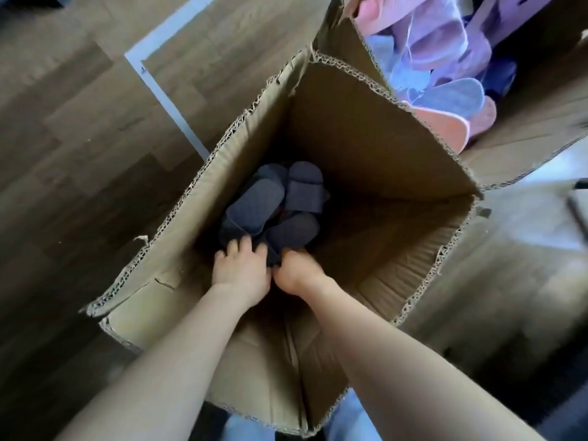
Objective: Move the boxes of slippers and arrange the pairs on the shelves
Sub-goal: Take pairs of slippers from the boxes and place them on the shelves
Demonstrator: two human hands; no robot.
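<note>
1. The right hand (296,270) curls its fingers down into the dark slippers (270,202), gripping one by its near edge. The left hand (240,268), touching it, lies with fingers spread on the pile.
2. The slippers lie just beyond both hands, at the bottom of the tall cardboard box (366,148).
3. Judgement: pair two soles together first, then lift straight up, clear of the walls.
4. Beyond, to the right, a second box (541,116) holds pastel slippers (445,100).

right hand (294,273) fingers hidden among dark slippers (254,202)
</note>
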